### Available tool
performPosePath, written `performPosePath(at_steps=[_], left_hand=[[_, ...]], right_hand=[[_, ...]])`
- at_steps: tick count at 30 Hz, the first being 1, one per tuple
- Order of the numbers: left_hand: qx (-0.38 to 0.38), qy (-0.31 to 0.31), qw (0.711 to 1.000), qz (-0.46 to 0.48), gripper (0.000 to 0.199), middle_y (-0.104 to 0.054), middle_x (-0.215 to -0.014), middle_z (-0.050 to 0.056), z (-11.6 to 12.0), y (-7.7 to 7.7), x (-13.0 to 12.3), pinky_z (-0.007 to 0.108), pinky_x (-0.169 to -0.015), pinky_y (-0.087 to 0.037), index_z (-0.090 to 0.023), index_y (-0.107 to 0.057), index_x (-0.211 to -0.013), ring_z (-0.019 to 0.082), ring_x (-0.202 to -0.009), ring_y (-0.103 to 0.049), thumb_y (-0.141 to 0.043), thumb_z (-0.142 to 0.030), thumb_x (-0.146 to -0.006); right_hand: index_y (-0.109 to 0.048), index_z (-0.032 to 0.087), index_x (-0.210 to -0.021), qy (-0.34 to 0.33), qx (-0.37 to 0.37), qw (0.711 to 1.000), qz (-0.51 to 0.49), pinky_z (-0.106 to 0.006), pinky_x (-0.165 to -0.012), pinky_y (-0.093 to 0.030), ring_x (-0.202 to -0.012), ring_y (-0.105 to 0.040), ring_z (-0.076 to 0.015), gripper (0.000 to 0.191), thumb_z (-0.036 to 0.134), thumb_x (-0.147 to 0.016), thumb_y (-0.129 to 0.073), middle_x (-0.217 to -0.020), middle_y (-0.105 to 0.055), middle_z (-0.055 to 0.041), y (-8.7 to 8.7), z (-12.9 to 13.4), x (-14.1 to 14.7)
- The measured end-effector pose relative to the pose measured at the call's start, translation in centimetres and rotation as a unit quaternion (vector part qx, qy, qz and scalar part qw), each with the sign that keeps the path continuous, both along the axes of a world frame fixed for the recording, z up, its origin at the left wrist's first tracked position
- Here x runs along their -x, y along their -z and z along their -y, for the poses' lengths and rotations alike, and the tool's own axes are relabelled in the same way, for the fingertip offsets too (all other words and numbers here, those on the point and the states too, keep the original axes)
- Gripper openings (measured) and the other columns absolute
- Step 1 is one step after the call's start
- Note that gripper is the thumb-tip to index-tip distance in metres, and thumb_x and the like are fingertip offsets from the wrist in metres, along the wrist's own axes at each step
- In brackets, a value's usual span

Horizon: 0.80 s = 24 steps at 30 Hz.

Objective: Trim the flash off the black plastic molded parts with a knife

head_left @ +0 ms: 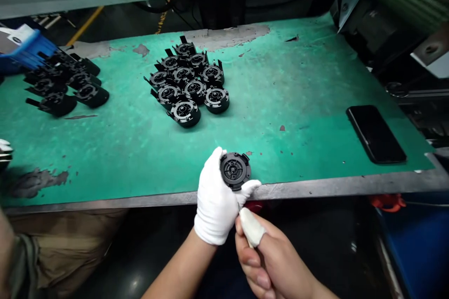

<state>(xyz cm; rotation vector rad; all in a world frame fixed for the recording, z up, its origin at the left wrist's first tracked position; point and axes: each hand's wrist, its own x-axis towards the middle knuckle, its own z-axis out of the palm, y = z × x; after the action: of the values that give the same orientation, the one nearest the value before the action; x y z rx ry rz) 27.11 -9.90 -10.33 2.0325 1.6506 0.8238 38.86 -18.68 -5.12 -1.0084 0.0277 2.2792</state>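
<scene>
Head view. The gloved left hand (215, 196) grips a black round part (234, 171) by its rim; the right hand (261, 252), just below, is closed on a thin implement (239, 206), mostly hidden. Beyond the grip: 10 black housings (184, 74). Far left: 1 blue bin (33, 50), contents indistinct, behind a second group of housings (59, 105).

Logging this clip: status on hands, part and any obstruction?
Left hand: gloved, holding round black part. Right hand: curled just below, grip unclear. Phone off to the right, not in the way.
</scene>
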Motion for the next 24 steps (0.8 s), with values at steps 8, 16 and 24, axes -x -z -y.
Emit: performPosePath(at_steps=[8, 16, 24], left_hand=[[-0.017, 0.013, 0.999, -0.031, 0.111, -0.057, -0.137, 0.020, 0.3, 0.0, 0.4, 0.057, -0.111, -0.049, -0.014, -0.038, -0.146, 0.038, -0.126, -0.059, -0.084, -0.073, -0.063], [-0.057, 0.013, 0.997, -0.047, 0.085, -0.060, -0.129, 0.021, 0.4, -0.2, -0.2, 0.056, -0.106, -0.052, -0.011, -0.044, -0.138, 0.037, -0.121, -0.061, -0.079, -0.060, -0.078], [-0.027, 0.015, 0.999, -0.018, 0.083, -0.056, -0.140, 0.019, 1.1, -0.5, 0.7, 0.054, -0.114, -0.048, -0.015, -0.040, -0.145, 0.035, -0.133, -0.055, -0.080, -0.047, -0.080]], right_hand=[[-0.051, 0.021, -0.096, 0.056, 0.027, 0.997, -0.043, -0.013, -0.031, -0.019, -0.038, -0.024, -0.0011, 0.038, 0.059, -0.098, -0.052, -0.063, -0.044, 0.0089, 0.1, 0.3, 1.2], [-0.050, 0.021, -0.083, 0.124, -0.037, 0.990, 0.049, -0.013, -0.033, -0.019, -0.038, -0.022, -0.0015, 0.046, 0.065, -0.092, -0.059, -0.057, -0.041, 0.0096, -0.5, 1.6, 2.3], [-0.054, 0.024, -0.086, 0.345, -0.126, 0.907, 0.203, -0.015, -0.033, -0.023, -0.041, -0.021, -0.0046, 0.035, 0.057, -0.094, -0.060, -0.059, -0.037, 0.0085, -2.5, -1.4, -3.8]])
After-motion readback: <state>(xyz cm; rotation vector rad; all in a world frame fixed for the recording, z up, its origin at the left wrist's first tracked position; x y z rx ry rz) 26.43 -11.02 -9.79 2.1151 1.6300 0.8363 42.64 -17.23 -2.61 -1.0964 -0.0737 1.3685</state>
